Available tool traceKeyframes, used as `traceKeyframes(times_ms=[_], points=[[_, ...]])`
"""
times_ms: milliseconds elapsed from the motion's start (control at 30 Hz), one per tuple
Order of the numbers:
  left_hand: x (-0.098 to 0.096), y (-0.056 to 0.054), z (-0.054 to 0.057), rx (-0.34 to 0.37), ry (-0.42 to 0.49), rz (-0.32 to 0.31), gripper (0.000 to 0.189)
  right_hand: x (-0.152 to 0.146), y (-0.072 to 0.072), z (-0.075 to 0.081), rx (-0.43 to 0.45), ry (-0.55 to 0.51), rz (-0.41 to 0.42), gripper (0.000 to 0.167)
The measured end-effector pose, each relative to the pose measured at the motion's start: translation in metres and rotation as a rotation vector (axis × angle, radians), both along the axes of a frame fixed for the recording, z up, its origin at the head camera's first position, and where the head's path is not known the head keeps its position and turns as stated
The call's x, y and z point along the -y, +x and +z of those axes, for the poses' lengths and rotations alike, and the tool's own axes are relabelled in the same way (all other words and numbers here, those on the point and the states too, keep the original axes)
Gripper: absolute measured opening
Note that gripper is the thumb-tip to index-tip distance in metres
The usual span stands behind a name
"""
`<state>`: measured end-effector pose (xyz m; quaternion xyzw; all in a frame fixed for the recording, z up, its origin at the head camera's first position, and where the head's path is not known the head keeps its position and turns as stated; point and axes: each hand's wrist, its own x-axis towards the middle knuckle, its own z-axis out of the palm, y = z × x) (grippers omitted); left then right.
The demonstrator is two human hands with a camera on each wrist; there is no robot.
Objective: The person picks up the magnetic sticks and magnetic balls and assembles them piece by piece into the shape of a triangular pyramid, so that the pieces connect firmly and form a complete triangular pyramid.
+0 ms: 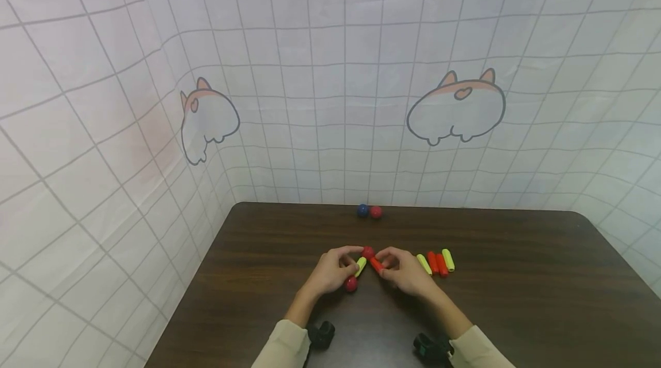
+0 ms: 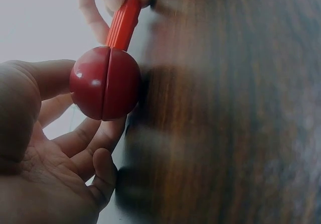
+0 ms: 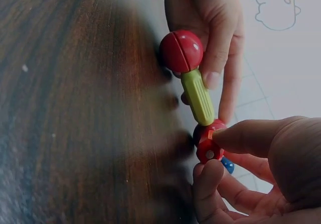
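Note:
A yellow magnetic stick (image 1: 361,266) links a near red ball (image 1: 351,284) to a far red ball (image 1: 368,252) on the dark table. My left hand (image 1: 333,270) pinches that stick with its thumb alongside, while the index finger reaches to the far ball. With thumb and fingers, my right hand (image 1: 405,270) grips a red magnetic stick (image 1: 376,264). One end of it meets the far ball; a silver spot marks its other end in the right wrist view. In the left wrist view, the near ball (image 2: 105,83) covers the yellow stick.
Right of my right hand lie a yellow stick (image 1: 424,264), two red sticks (image 1: 437,263) and another yellow stick (image 1: 448,260), side by side. A blue ball (image 1: 363,210) and a red ball (image 1: 376,212) sit near the far edge, before a checked cloth (image 1: 330,144).

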<state>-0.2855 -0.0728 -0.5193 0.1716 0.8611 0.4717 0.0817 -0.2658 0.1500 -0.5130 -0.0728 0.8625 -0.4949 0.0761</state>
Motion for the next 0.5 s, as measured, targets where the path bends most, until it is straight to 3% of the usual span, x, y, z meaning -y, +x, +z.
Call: traceKeyframes(times_ms=[500], points=[[-0.0017,0.0019,0.0021,-0.012,-0.004,-0.037,0.049,-0.0058,-0.002,0.0,-0.03,0.034,0.063,0.031]])
